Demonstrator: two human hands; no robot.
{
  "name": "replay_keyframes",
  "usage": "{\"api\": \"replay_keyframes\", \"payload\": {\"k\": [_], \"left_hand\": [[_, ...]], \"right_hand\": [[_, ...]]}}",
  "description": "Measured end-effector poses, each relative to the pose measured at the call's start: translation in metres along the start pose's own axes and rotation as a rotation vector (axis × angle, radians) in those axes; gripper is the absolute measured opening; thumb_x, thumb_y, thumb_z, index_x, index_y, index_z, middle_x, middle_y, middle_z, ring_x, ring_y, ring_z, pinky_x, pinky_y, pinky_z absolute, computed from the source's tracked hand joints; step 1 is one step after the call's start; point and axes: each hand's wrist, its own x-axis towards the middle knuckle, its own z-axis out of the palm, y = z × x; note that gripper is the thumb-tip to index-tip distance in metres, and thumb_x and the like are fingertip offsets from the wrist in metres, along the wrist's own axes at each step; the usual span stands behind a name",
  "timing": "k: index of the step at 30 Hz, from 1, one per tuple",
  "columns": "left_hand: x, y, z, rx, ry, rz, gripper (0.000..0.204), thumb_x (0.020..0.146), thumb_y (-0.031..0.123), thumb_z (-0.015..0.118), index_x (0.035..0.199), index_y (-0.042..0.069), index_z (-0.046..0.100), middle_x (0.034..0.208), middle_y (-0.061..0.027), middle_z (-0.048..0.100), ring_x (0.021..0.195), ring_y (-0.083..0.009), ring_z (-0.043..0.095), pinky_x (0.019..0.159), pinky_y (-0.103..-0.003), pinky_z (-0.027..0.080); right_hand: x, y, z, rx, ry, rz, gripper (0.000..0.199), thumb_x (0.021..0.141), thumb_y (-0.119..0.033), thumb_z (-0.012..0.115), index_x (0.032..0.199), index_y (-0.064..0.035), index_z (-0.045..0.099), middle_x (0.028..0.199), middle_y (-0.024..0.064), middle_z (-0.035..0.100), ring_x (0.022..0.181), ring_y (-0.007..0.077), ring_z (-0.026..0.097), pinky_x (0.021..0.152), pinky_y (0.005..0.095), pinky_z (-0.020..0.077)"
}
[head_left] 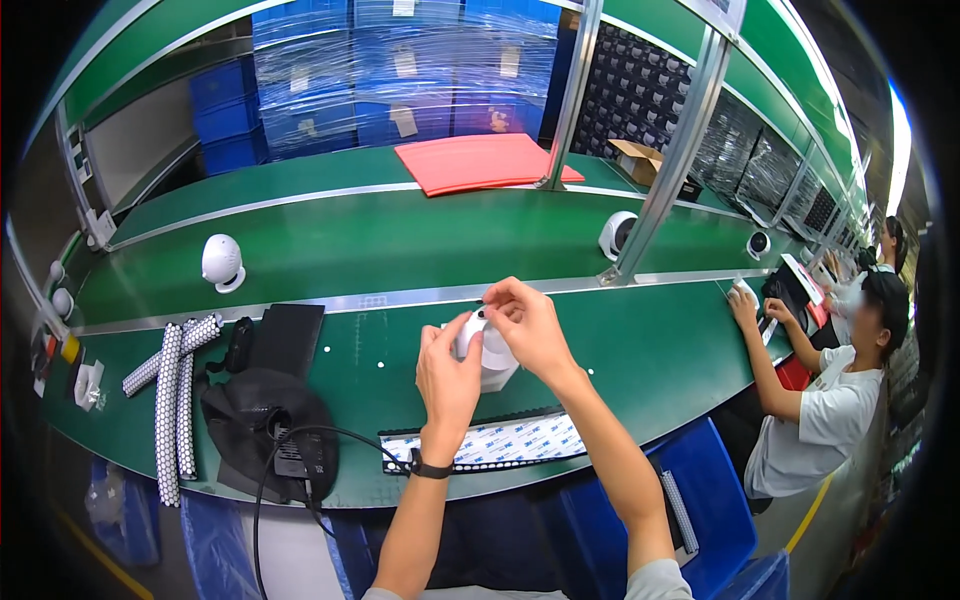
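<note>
A white rounded device (497,355), which looks like a small camera, is between my hands above the green bench. My left hand (447,375) is closed around its left side, with thumb and fingers on the white shell. At its top, my right hand (530,328) has thumb and fingers pinched together by a small dark spot; what they pinch, if anything, is too small to tell. Just below the device lies a flat strip with white, blue-printed backing (500,440). Similar white devices stand on the far green surface, one at left (222,262) and one at right (617,236).
Dotted rolls (168,420), a black cap (265,425) and a dark flat sheet (290,340) lie to my left, with a black cable nearby. Pink sheets (480,163) rest beyond the metal post (670,160). A co-worker (825,400) works at right. A blue bin (705,500) stands below.
</note>
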Motion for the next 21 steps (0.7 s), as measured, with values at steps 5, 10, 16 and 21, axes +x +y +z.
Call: {"api": "replay_keyframes", "payload": {"k": [5,10,16,21], "left_hand": [[-0.001,-0.002,-0.004,-0.015,-0.021,-0.021,0.033,0.097,0.02,0.077,0.127,0.007,0.078,0.097,-0.0122,0.058,0.085,-0.0306,0.064,0.076,-0.044,0.051],[0.0,-0.003,-0.004,-0.031,-0.029,-0.035,0.032,0.097,0.021,0.077,0.125,0.008,0.078,0.097,-0.0119,0.058,0.085,-0.0305,0.063,0.075,-0.044,0.051],[0.001,-0.004,-0.004,-0.035,-0.029,-0.045,0.031,0.097,0.022,0.077,0.125,0.007,0.078,0.097,-0.0113,0.058,0.085,-0.0301,0.063,0.075,-0.043,0.051],[0.002,-0.007,0.0,-0.081,0.016,0.016,0.033,0.095,0.016,0.08,0.125,0.004,0.078,0.086,-0.0062,0.05,0.073,-0.0191,0.049,0.066,-0.037,0.042]], "right_hand": [[0.0,-0.004,0.002,-0.093,-0.006,-0.052,0.011,0.095,0.005,0.07,0.106,0.005,0.068,0.088,0.0087,0.071,0.077,0.0102,0.065,0.07,0.0275,0.0543],[0.0,-0.004,0.0,-0.112,-0.012,-0.057,0.01,0.095,0.005,0.069,0.105,0.0049,0.067,0.085,0.0093,0.071,0.074,0.0116,0.065,0.068,0.0284,0.0544],[0.001,-0.014,0.004,-0.183,-0.023,-0.023,0.014,0.092,0.005,0.068,0.105,0.003,0.069,0.09,0.018,0.074,0.081,0.03,0.073,0.077,0.0404,0.0581],[0.001,-0.013,0.008,-0.264,-0.006,-0.112,0.01,0.094,0.006,0.068,0.104,0.0056,0.066,0.081,0.0125,0.069,0.07,0.0176,0.065,0.067,0.0337,0.0541]]}}
